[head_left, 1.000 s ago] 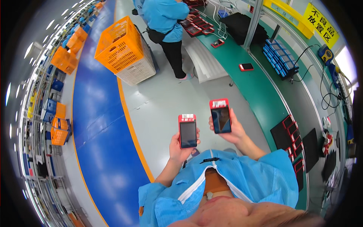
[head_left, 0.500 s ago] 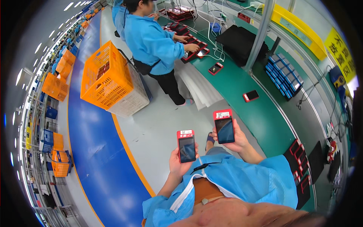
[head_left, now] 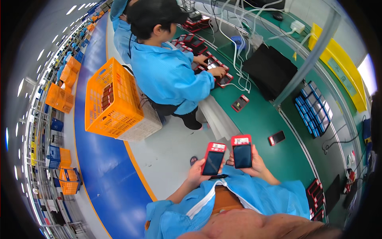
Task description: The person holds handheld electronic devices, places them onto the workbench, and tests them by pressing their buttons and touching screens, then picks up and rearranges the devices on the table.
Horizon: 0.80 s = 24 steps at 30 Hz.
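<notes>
My left hand point(head_left: 195, 172) is closed round a red handheld terminal point(head_left: 214, 161) with a dark screen and a white label at its top end. A second red handheld terminal point(head_left: 242, 154) of the same kind is gripped in my right hand point(head_left: 259, 164). Both are held side by side in front of my blue jacket, screens facing up, with a narrow gap between them. The left one tilts a little to the right; the right one is nearly straight. Both screens look dark.
On the green bench point(head_left: 254, 123) to my right lie a red terminal point(head_left: 277, 138) and another point(head_left: 240, 103) farther off. A co-worker point(head_left: 167, 75) handles more terminals ahead. An orange crate point(head_left: 115, 103) stands left of them. Blue-edged devices point(head_left: 312, 109) fill a rack at right.
My two hands have come closer together, the left one moving right with its terminal. The view has shifted, so the co-worker and crate appear larger and lower.
</notes>
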Each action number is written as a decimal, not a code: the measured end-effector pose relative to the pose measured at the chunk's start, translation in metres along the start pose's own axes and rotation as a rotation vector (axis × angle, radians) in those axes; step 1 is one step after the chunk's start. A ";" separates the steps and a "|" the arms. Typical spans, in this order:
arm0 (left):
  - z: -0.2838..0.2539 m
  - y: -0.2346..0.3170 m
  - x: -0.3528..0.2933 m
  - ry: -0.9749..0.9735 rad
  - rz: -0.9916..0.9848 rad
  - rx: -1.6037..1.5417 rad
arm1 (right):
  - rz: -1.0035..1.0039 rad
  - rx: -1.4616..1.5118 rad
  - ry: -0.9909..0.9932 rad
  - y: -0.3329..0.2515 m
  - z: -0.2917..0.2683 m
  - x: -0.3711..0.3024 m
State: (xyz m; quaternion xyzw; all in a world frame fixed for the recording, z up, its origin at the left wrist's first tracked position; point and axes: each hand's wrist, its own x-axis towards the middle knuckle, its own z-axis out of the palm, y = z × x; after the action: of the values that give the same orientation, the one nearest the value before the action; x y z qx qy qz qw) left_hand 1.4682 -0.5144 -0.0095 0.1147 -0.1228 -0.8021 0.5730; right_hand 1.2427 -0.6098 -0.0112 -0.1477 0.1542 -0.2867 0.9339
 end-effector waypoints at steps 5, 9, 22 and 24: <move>-0.019 0.057 0.033 0.056 -0.270 -0.082 | -0.218 0.024 0.224 0.010 0.035 0.021; -0.042 0.108 0.056 -0.109 -0.416 -0.111 | -0.485 -0.001 0.303 0.041 0.066 0.051; -0.060 0.215 0.089 -0.274 -0.683 -0.248 | -0.933 0.224 0.340 0.118 0.147 0.153; -0.058 0.210 0.077 -0.257 -0.749 -0.238 | -0.978 0.238 0.325 0.136 0.150 0.147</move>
State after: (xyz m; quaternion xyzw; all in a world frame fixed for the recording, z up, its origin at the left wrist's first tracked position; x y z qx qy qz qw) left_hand 1.6498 -0.6566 0.0019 -0.0165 -0.0495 -0.9717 0.2305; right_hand 1.4810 -0.5592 0.0462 -0.0489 0.1766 -0.7237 0.6654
